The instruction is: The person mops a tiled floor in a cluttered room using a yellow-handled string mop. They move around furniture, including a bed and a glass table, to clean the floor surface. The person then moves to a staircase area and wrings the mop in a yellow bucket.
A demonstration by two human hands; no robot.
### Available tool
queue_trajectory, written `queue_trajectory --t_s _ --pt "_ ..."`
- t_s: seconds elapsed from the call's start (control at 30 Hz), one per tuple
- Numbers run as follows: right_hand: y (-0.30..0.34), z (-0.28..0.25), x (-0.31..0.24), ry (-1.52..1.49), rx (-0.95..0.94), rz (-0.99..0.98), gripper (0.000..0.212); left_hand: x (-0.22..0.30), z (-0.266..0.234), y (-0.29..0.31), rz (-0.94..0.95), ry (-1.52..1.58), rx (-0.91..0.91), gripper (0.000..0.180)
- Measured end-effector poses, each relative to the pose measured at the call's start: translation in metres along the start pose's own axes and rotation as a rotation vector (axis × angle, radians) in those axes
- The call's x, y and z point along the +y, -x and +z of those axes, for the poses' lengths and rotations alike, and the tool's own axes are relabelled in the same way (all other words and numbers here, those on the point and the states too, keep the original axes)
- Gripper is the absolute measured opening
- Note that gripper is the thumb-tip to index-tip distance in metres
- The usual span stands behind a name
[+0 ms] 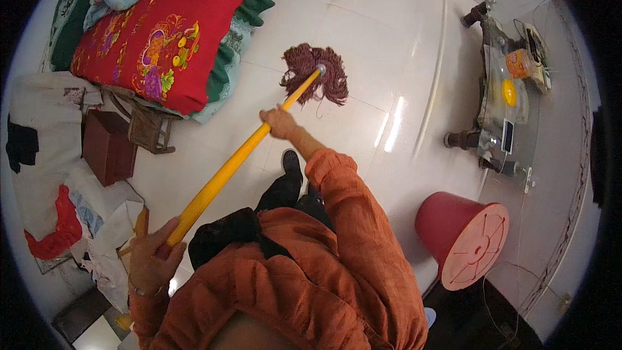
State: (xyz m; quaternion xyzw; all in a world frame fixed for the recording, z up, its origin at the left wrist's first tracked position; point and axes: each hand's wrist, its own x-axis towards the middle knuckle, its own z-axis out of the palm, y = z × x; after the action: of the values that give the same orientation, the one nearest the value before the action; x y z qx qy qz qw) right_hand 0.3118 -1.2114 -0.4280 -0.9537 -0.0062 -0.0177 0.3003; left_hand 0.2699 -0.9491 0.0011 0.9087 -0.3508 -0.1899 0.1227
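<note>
A mop with a long yellow handle (223,174) slants across the view from lower left to upper middle. Its dark reddish-brown string head (301,68) lies spread on the pale tiled floor, joined to the pole by a small metal-looking collar. Around the upper end of the handle, at lower left, my left hand (152,253) is closed. Farther down the pole, nearer the mop head, my right hand (280,122) wraps round it. Both sleeves are rust-orange. One dark shoe (291,163) shows just below my right hand.
A bed with a red flowered cover (146,52) stands at far left, a wooden chair (150,126) and brown box (109,148) beside it. On the right are a glass-topped table (495,100) and a red bucket (447,223) with a pink lid. White tiles (363,32) look shiny.
</note>
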Motion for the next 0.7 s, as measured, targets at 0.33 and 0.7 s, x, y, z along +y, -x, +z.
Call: queue_trajectory --t_s 0.33,0.7 --pt "0.077 -0.031 0.061 -0.149 0.496 0.124 0.010 0.037 0.046 -0.029 0.449 -0.250 -0.078 0.048" --pt "0.095 0.075 -0.108 -0.019 0.597 0.370 0.027 -0.103 -0.020 0.049 0.293 -0.196 -0.044 0.041"
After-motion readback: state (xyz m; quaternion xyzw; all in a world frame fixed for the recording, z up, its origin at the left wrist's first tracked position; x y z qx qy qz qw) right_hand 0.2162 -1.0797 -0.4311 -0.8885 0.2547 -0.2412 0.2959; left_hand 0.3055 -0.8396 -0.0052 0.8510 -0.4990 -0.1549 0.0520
